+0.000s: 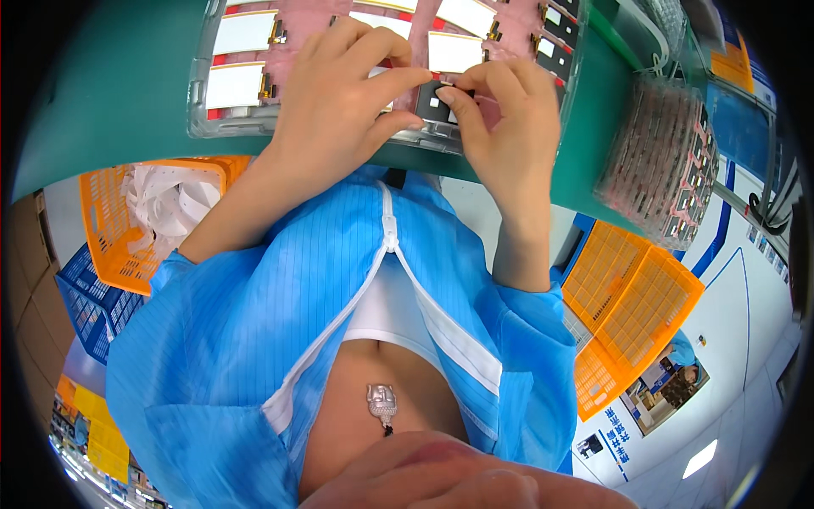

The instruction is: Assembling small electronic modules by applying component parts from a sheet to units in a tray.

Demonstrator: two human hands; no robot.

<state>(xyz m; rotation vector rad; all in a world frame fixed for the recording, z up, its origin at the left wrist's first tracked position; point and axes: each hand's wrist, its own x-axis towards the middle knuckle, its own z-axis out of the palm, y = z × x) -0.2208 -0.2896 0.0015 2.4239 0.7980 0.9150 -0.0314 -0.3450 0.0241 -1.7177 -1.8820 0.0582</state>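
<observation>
A clear plastic tray (200, 102) lined with pink sheet lies in front of me. It holds flat white panels (247, 34) with red tabs and small dark connectors at their ends. Over its near middle, my left hand (335, 106) has thumb and index finger apart, the index tip beside a black flat piece (431, 105) with a white square on it. Thumb and index finger of my right hand (515, 119) pinch at the upper right edge of that piece. My left hand partly covers another white panel beneath it.
The tray rests on a green table mat (110, 102). A tall stack of filled clear trays (649, 161) stands at the right. Below the table edge are an orange basket of white strips (114, 229), a blue crate (89, 293) and orange crates (636, 297).
</observation>
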